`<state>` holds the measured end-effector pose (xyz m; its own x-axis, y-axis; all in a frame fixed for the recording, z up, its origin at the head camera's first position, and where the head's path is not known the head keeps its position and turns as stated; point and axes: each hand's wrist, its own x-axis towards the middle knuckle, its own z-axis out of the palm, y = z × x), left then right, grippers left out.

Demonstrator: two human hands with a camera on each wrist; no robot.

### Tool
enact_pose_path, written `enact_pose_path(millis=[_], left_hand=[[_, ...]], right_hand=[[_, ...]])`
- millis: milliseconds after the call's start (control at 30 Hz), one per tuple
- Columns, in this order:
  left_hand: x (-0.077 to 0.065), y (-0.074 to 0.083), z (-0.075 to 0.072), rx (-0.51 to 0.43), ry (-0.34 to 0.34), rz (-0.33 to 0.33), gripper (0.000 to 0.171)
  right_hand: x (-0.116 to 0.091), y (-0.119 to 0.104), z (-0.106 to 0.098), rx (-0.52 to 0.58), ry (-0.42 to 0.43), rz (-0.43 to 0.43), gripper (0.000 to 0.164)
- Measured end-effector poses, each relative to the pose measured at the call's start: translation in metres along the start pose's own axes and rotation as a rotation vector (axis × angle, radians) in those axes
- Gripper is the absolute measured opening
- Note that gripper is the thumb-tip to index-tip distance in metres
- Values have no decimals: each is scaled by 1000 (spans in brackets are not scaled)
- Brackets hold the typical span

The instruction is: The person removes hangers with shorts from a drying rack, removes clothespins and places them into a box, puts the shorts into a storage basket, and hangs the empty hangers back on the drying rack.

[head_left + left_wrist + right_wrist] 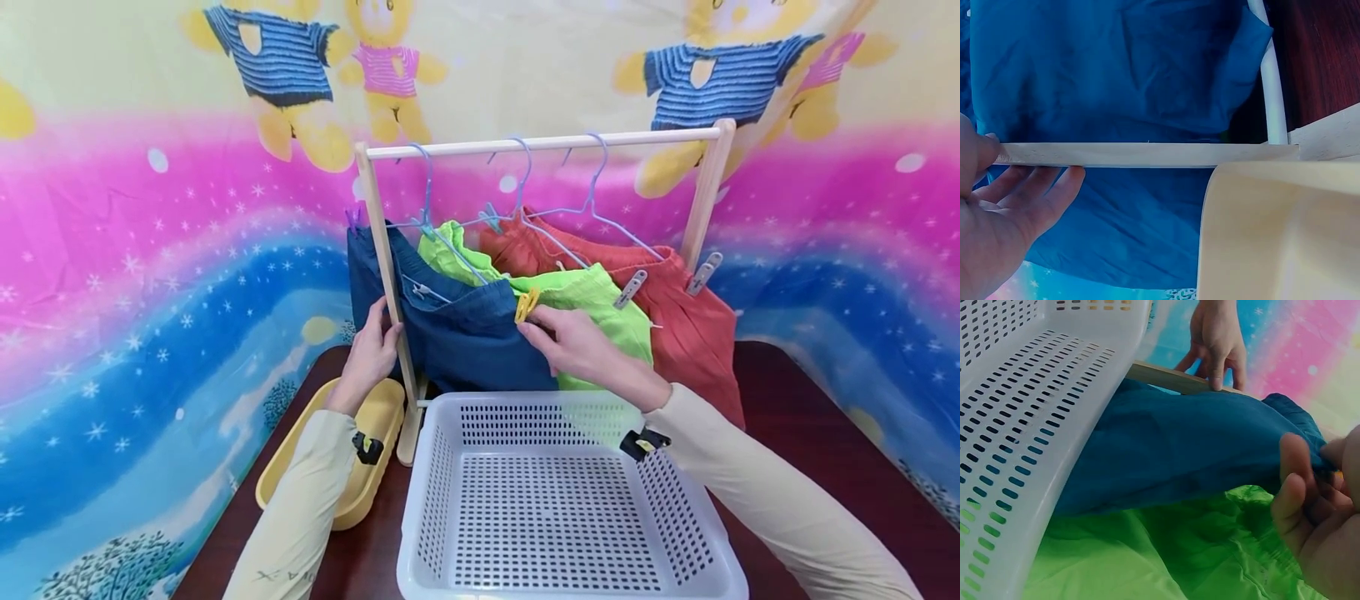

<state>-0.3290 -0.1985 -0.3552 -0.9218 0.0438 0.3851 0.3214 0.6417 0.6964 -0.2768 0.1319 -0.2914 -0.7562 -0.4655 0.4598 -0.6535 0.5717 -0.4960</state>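
Fingers of the right hand [576,337] pinched the blue garment [472,337], which hung at eleven o'clock from the basket [555,525], beside the yellow clip [527,306]; at the garment's nine o'clock, the left hand [372,354] gripped the wooden post [383,258].

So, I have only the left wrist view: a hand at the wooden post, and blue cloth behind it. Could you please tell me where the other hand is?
Observer: The right hand pinches the upper corner of the blue garment, right at a yellow clip.

Operator: Thank you. Does other clothing hang there also?

Observer: Yes, a green garment and a red garment hang farther back on the same rack.

Operator: And what stands on the table in front of the rack?

Observer: A white basket with slotted walls and floor.
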Motion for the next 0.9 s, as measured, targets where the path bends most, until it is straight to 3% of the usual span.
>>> enact_pose_path(millis=[233, 533, 900], left_hand=[[0, 0, 0, 8, 8, 7, 55], [2, -1, 1, 5, 6, 14, 55], [2, -1, 0, 25, 10, 4, 56]], right_hand=[[-1, 2, -5, 42, 198, -92, 15], [-2, 6, -17, 55, 263, -77, 14], [-6, 0, -28, -7, 331, -47, 23]])
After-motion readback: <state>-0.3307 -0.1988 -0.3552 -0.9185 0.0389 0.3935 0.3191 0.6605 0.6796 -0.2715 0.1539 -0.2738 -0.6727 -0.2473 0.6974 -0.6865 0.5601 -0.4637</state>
